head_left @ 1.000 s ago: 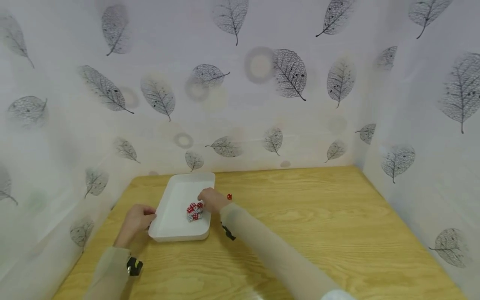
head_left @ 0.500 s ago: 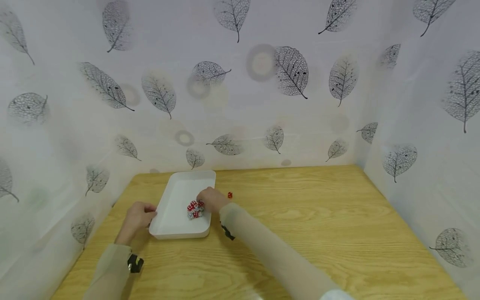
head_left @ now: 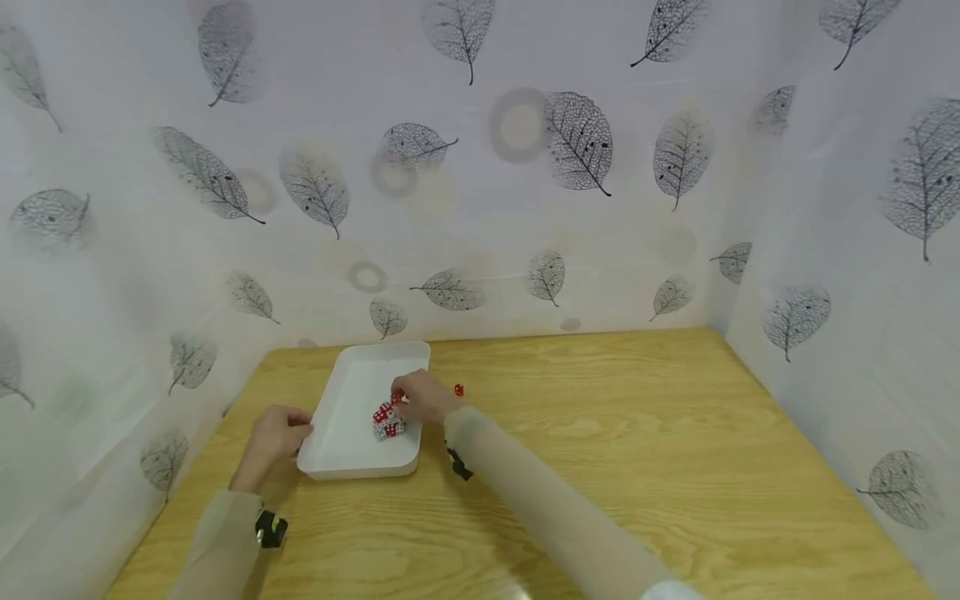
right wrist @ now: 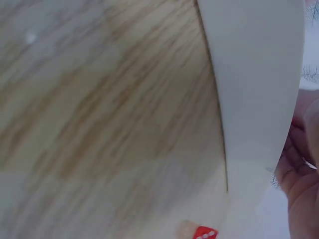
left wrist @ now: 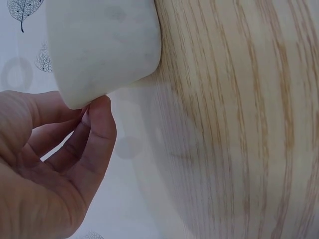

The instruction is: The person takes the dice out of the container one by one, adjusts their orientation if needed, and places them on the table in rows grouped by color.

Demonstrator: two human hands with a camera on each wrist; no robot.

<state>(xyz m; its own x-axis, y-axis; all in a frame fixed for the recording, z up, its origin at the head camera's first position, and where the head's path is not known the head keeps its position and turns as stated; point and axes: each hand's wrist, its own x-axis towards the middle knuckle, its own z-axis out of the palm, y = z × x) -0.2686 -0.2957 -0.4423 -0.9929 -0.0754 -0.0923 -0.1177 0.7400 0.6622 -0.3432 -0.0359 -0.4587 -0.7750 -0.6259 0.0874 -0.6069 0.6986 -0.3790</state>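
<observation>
A shallow white tray (head_left: 348, 454) lies on the table with a small stack of red and white dice (head_left: 387, 422) inside, near its right side. My left hand (head_left: 272, 437) pinches the tray's left rim between thumb and fingers; the left wrist view shows the fingertips (left wrist: 102, 107) at the tray's edge. My right hand (head_left: 425, 397) reaches over the right wall and pinches a red die (head_left: 397, 400) at the top of the stack. Its fingers partly cover that die. Only part of the right hand (right wrist: 301, 169) shows in the right wrist view, beyond the tray wall.
One loose red die (head_left: 459, 389) sits on the wooden table (head_left: 600, 442), right of the tray; it also appears at the bottom of the right wrist view. Leaf-patterned white sheeting (head_left: 480, 217) encloses the table at the back and sides.
My right hand has shifted slightly, and the red die at its fingertips has moved a little up and left over the stack. The left hand and the tray stay put.
</observation>
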